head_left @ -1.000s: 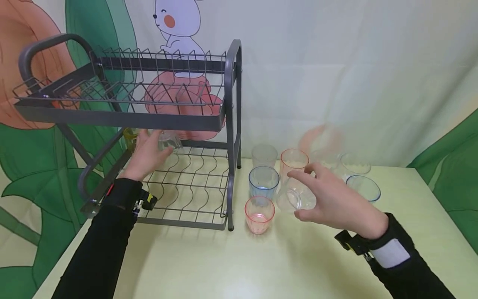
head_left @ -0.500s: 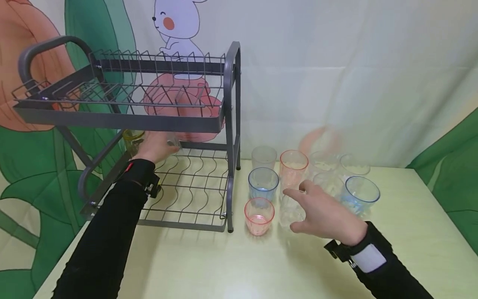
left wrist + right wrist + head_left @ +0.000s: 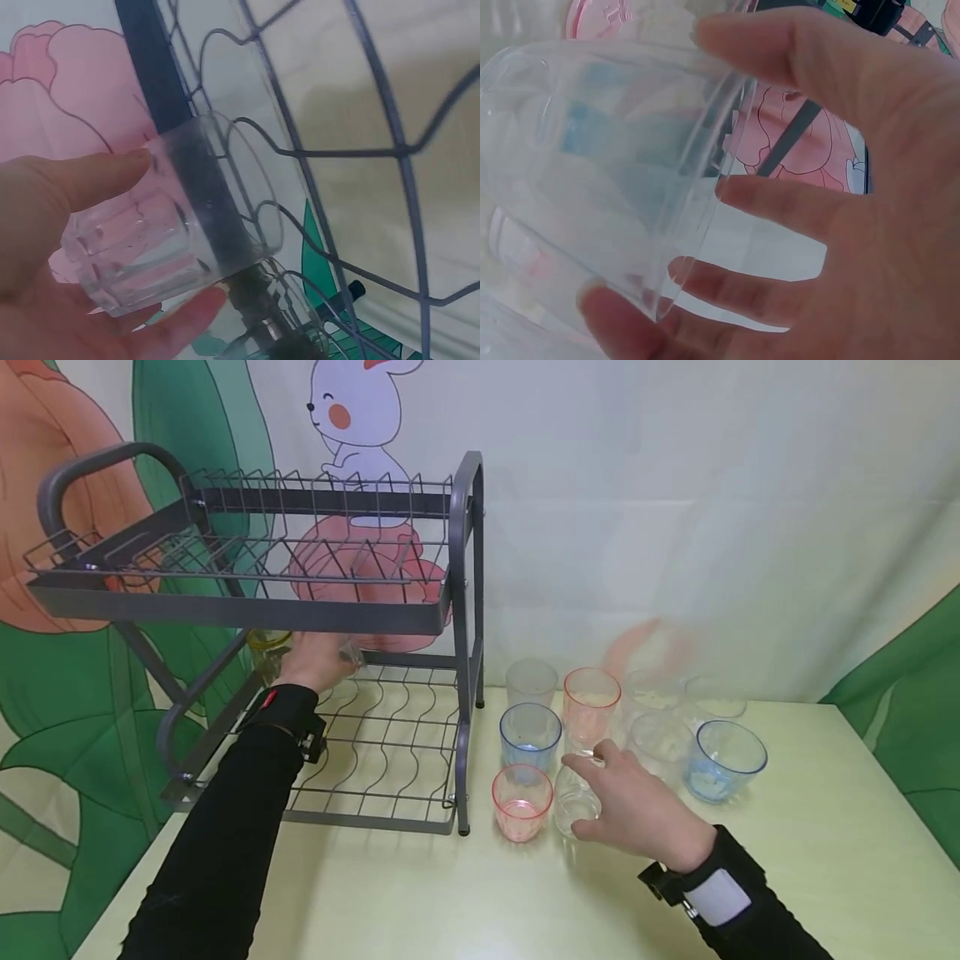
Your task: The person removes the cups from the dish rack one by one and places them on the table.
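Note:
My left hand (image 3: 318, 660) is under the rack's upper tier, gripping a clear glass (image 3: 172, 210) between thumb and fingers. Its base faces my palm and its rim points to the lower tier's wires. A yellow glass (image 3: 267, 647) stands left of that hand. On the table, my right hand (image 3: 637, 810) holds another clear glass (image 3: 577, 797), thumb and fingers spread around it near the rim (image 3: 697, 187). A pink glass (image 3: 522, 806) and a blue glass (image 3: 530, 739) stand just left of it. The upper tier partly hides the left fingers in the head view.
The dark two-tier dish rack (image 3: 457, 760) stands at the left. Behind my right hand are a taller pink glass (image 3: 592, 706), a second blue glass (image 3: 723, 764) and several clear glasses (image 3: 660, 739). A printed curtain (image 3: 675, 527) hangs at the back.
My left hand has reached farther in under the upper tier with its clear glass, turning as it went. My right hand has moved left and toward the table's front around the other clear glass.

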Available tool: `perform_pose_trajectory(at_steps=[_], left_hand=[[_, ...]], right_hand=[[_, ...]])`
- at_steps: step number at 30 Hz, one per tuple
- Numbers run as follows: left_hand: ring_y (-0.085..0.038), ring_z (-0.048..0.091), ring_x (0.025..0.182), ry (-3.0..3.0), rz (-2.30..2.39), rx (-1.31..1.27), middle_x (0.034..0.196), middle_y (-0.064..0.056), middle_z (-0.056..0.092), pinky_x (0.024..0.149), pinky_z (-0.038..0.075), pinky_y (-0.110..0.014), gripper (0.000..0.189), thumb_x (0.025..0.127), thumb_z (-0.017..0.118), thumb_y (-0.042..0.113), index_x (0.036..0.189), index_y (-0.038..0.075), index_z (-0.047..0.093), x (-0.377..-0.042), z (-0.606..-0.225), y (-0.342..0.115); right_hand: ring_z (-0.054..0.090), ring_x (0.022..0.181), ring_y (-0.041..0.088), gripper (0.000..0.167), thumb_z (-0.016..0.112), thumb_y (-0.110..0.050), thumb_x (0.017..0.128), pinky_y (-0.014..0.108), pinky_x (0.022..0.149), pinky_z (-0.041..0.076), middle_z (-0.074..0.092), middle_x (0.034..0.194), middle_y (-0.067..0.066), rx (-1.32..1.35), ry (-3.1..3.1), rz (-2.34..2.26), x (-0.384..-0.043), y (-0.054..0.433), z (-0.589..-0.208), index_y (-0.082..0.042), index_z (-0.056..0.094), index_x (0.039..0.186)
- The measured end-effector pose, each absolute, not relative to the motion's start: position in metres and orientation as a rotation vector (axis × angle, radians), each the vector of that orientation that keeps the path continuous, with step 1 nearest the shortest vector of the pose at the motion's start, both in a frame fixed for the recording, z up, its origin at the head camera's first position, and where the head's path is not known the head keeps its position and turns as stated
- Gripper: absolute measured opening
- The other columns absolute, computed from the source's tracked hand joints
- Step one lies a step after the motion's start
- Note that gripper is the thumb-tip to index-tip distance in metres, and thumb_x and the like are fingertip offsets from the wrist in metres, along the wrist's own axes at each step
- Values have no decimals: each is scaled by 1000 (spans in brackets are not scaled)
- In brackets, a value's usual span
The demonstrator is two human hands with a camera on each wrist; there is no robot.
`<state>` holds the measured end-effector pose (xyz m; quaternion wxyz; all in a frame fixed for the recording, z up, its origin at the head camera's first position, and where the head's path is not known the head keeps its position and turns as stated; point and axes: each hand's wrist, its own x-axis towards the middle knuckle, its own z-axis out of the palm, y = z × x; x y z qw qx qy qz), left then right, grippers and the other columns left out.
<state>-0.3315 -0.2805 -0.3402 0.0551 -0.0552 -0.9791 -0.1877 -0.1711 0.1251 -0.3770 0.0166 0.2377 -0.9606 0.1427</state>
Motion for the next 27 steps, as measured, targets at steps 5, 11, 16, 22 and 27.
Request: perform_pose_trajectory(at_steps=[5, 11, 16, 22, 27], left_hand=[[-56, 14, 137, -2950, -588, -169, 153, -30, 20, 94, 34, -73, 68, 89, 71, 9, 148, 3, 39, -328, -340, -282], [-54, 20, 136, -2938, -652, -176, 149, -30, 26, 97, 34, -69, 71, 87, 74, 9, 147, 1, 38, -325, -339, -282], [-54, 30, 130, -2930, -663, -205, 145, -31, 32, 95, 37, -68, 75, 85, 76, 9, 147, -1, 35, -324, -339, -286], [-52, 37, 125, -2924, -649, -217, 142, -30, 37, 94, 40, -66, 75, 84, 76, 12, 147, -2, 36, -326, -337, -286], [-52, 40, 123, -2926, -632, -213, 142, -30, 38, 92, 40, -66, 76, 85, 76, 13, 148, -2, 35, -323, -336, -285]], right_hand=[[54, 92, 36, 69, 82, -28, 70, 33, 54, 49, 50, 115, 22, 696, -2989, 422, -169, 122, -377, -9, 59, 132], [54, 87, 33, 69, 82, -33, 72, 36, 55, 50, 50, 109, 20, 633, -3019, 388, -165, 120, -375, -8, 59, 131], [53, 84, 31, 69, 80, -36, 76, 38, 58, 51, 51, 105, 19, 586, -3049, 384, -163, 120, -374, -5, 57, 133], [56, 85, 29, 69, 79, -38, 78, 40, 65, 53, 53, 103, 18, 535, -3070, 402, -161, 120, -373, -4, 57, 133], [57, 87, 31, 70, 78, -39, 78, 42, 65, 54, 53, 106, 19, 492, -3079, 395, -156, 119, -373, -3, 57, 134]])
